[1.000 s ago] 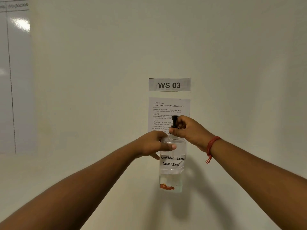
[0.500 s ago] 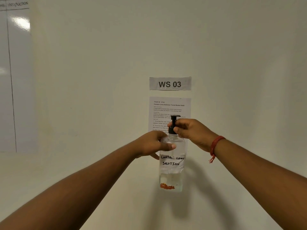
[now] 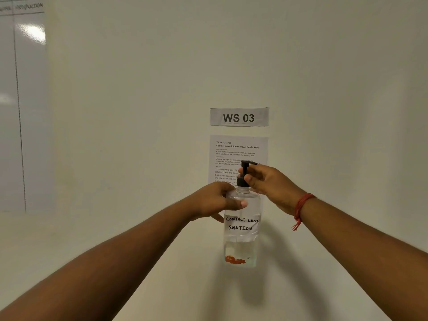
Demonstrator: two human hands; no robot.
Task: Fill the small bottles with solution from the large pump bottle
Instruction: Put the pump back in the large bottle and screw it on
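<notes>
A clear large pump bottle (image 3: 240, 230) stands upright on the white table, with a handwritten label "CONTACT LENS SOLUTION" and a little liquid at the bottom. My left hand (image 3: 216, 201) grips its shoulder from the left, thumb across the front. My right hand (image 3: 269, 184) pinches the black pump cap (image 3: 243, 178) at the bottle's neck, with the pump head sticking up above the fingers. No small bottles are in view.
The white table (image 3: 92, 230) meets a white wall just behind the bottle. A "WS 03" sign (image 3: 239, 117) and a printed instruction sheet (image 3: 238, 151) hang on the wall. A whiteboard (image 3: 14, 107) is at the far left.
My right hand has turned around the pump cap, and the pump head now shows more above the fingers. The left hand and the bottle have stayed in place.
</notes>
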